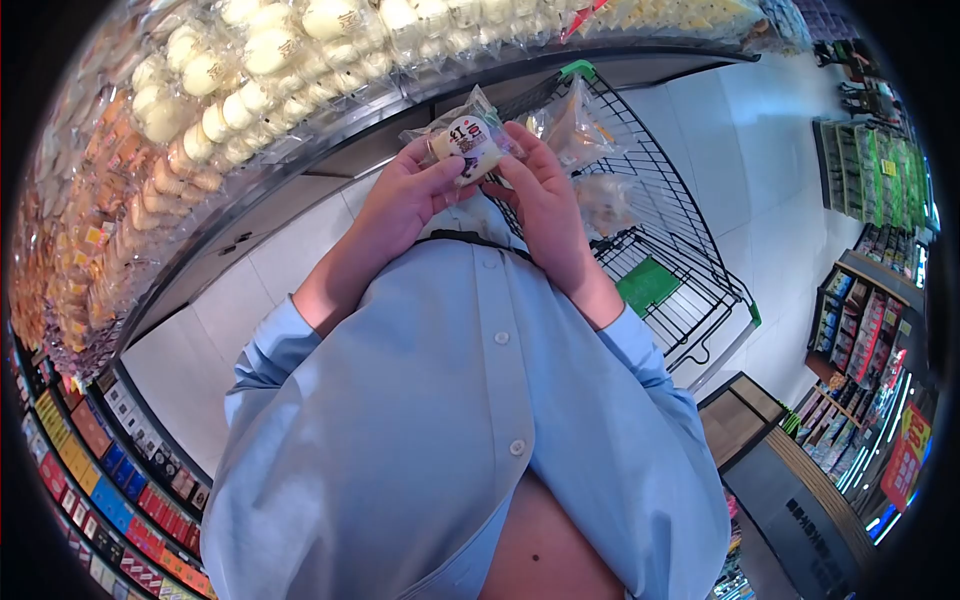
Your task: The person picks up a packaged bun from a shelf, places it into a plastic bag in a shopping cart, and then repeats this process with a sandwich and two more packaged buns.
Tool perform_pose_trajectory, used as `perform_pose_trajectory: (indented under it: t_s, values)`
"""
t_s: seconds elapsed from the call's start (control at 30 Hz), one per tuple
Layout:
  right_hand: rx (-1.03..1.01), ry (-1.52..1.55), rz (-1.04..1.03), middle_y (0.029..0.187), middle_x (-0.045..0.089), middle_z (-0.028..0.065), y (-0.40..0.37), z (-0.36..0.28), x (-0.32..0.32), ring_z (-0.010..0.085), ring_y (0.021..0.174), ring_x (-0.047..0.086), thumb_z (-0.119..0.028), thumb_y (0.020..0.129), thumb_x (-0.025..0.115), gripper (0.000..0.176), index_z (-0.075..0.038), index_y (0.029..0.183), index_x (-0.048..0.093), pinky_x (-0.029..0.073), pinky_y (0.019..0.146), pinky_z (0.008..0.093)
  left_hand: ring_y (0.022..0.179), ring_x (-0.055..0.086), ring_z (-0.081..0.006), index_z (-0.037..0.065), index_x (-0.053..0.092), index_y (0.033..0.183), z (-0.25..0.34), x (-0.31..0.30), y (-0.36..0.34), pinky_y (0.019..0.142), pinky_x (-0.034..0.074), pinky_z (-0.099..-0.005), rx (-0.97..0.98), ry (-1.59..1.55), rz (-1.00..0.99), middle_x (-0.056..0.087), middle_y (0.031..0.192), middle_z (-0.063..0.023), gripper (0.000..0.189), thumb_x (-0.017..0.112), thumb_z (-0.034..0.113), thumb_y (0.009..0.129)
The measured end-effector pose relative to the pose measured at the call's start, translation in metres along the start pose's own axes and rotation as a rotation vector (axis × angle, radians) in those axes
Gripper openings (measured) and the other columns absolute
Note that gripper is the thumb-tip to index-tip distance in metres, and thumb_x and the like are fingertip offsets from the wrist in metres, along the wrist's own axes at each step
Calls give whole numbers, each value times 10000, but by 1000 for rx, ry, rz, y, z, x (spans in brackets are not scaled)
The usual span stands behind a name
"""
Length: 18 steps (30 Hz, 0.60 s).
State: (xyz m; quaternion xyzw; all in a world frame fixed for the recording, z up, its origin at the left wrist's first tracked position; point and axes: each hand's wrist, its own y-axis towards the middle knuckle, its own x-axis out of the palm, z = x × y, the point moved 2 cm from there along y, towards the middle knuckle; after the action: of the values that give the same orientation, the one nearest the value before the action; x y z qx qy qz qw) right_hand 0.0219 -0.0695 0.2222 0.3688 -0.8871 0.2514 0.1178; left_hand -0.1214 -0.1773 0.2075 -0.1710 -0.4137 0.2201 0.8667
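Note:
Both of my hands hold a small packaged pastry (466, 138), pale and round-cornered in a clear plastic wrapper with a printed label. My left hand (408, 190) grips its left side with the thumb on the front. On its right side my right hand (540, 185) pinches the wrapper between thumb and fingers. What lies behind the pastry, and some of my fingertips, are hidden. Just beyond my right hand, a wire shopping cart (672, 195) carries clear bags of food (580, 130), whose contents I cannot make out.
A long display of wrapped pale buns (270, 50) curves along the far left, with brown wrapped pastries (90, 240) nearer. Shelves of colourful boxes (130, 480) stand at lower left. Right of the cart are tiled floor (760, 190), a green-packaged stack (870, 170) and a shelf unit (860, 320).

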Motion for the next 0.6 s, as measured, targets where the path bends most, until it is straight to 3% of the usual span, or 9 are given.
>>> perform_pose_trajectory:
  t_s: [0.3, 0.47, 0.6]
  values:
    - [24, -125, 53, 1166, 629, 92, -9, 5, -22, 118, 989, 609, -191, 1000, 620, 562, 31, 1476, 420, 530, 829, 265, 1134, 670, -226, -38, 490, 1373, -7, 6, 6, 970, 565, -299, -176, -128, -168, 625, 1313, -155, 425, 607, 163, 1017]
    - [-1, -125, 97, 1139, 629, 86, -21, 5, -33, 115, 955, 606, -185, 987, 635, 568, 28, 1470, 428, 520, 822, 261, 1135, 671, -220, -45, 485, 1377, -15, 15, 11, 956, 572, -286, -228, -79, -184, 623, 1312, -171, 427, 599, 160, 1021]
    - [-102, -176, 140, 1133, 631, 79, -33, 4, -43, 108, 950, 604, -165, 976, 643, 530, 16, 1441, 464, 504, 837, 253, 1048, 689, -197, -39, 498, 1353, -21, 22, 17, 909, 581, -274, -318, -124, -207, 637, 1271, -157, 410, 612, 154, 1011]
